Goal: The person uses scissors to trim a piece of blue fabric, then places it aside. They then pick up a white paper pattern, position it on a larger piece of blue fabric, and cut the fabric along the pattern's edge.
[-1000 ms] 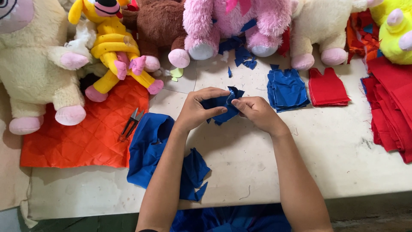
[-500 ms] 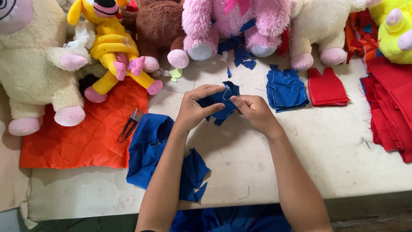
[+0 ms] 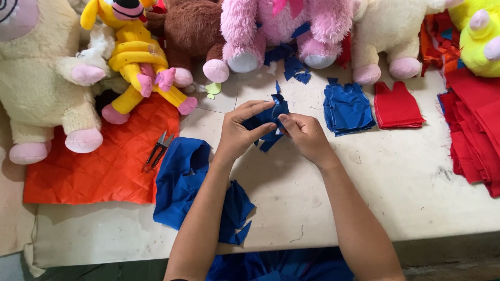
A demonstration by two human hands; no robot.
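My left hand (image 3: 240,132) and my right hand (image 3: 306,136) together hold a small piece of blue fabric (image 3: 269,123) above the middle of the pale table (image 3: 396,198). Both pinch it between thumb and fingers, so most of the piece is hidden. A larger heap of blue cloth (image 3: 185,182) lies under my left forearm. Small thread snips (image 3: 158,150) rest on the edge of an orange quilted mat (image 3: 99,161), left of my left hand.
Stacks of blue cut pieces (image 3: 346,108) and red cut pieces (image 3: 398,105) lie right of my hands; more red fabric (image 3: 476,135) is piled at the right edge. Plush toys line the back: cream (image 3: 36,83), yellow (image 3: 133,52), brown (image 3: 187,31), pink (image 3: 276,26).
My hands have shifted slightly away from me while working the small blue piece between the fingers. Nothing else moved.
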